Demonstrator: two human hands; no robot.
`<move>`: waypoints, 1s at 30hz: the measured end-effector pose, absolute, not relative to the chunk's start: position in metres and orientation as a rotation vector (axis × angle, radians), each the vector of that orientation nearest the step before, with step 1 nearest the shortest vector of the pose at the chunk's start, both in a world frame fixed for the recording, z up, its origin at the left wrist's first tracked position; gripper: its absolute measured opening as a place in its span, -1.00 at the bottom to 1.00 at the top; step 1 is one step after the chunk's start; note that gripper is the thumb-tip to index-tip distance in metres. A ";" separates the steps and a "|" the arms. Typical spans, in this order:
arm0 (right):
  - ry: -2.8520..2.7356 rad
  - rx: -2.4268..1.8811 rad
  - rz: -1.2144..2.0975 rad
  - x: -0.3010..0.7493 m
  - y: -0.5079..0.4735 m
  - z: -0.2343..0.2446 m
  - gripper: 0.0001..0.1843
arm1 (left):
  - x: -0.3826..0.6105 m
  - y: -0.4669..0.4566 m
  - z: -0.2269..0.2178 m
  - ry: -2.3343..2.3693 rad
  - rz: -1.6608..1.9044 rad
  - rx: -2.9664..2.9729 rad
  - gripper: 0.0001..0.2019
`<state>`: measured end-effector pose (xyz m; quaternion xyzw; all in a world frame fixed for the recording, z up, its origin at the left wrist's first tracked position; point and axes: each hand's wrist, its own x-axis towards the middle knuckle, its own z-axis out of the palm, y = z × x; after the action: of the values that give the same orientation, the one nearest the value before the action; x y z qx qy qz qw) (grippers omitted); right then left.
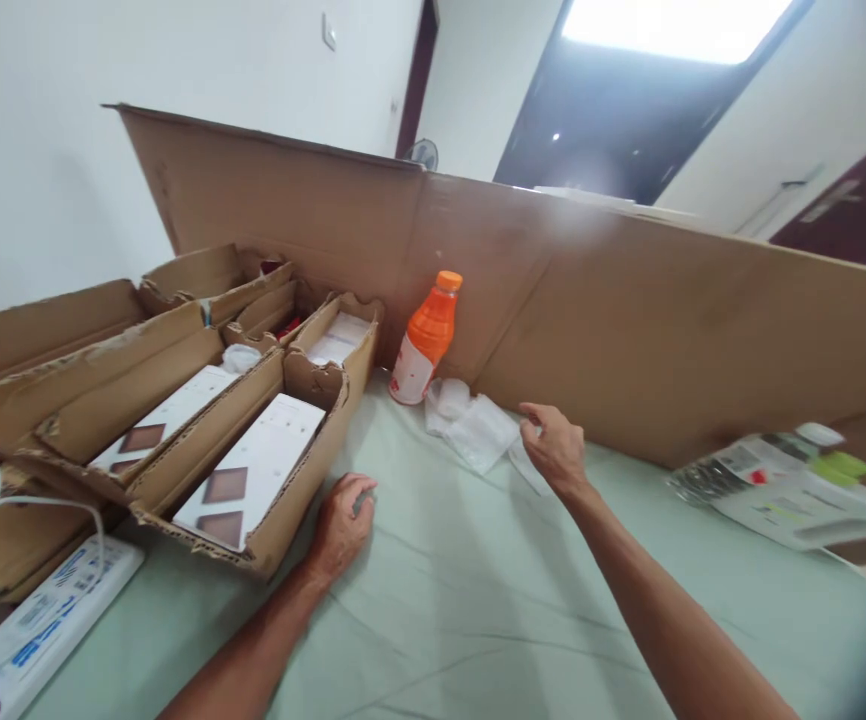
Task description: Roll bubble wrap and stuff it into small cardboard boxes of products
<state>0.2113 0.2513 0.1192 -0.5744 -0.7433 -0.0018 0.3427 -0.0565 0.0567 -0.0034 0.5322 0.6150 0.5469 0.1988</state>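
My left hand (344,525) rests on the green cloth beside the front cardboard box (305,480), its fingers loosely bent, thumb apart, nothing in it. Over the far part of the cloth is my right hand (557,447), index finger and thumb apart and pointing left, with no object visible between them. Thin white pieces (482,435), perhaps tissue or plastic film, lie just left of it. One more white piece (529,468) is partly covered by that hand. Behind them an orange-capped bottle (431,330) with orange contents stands upright against the cardboard wall.
Several open cardboard boxes at left hold white printed cartons (260,460). A tall cardboard panel (613,310) closes off the back. On the right lie a clear bottle (740,462) and a white jug (800,505). A white power strip (58,620) lies at lower left.
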 end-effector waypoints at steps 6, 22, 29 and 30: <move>-2.226 -0.926 -0.057 0.101 0.234 0.172 -0.71 | -0.054 0.061 -0.004 1.703 1.575 1.484 -0.71; -2.817 -0.941 -0.062 -0.127 0.273 0.226 -0.67 | -0.051 0.073 -0.021 1.682 1.641 1.438 -0.70; -1.984 -0.887 -0.391 0.039 0.252 0.251 -0.73 | -0.054 0.067 -0.022 1.629 1.598 1.407 -0.72; -1.881 -0.918 -0.477 0.071 0.246 0.248 -0.71 | -0.055 0.066 -0.022 1.627 1.585 1.412 -0.72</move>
<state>0.0705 0.2463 0.2478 -0.3758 -0.7701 -0.1953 0.4770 -0.0547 0.0660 -0.0216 0.5136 0.5917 0.5766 0.2315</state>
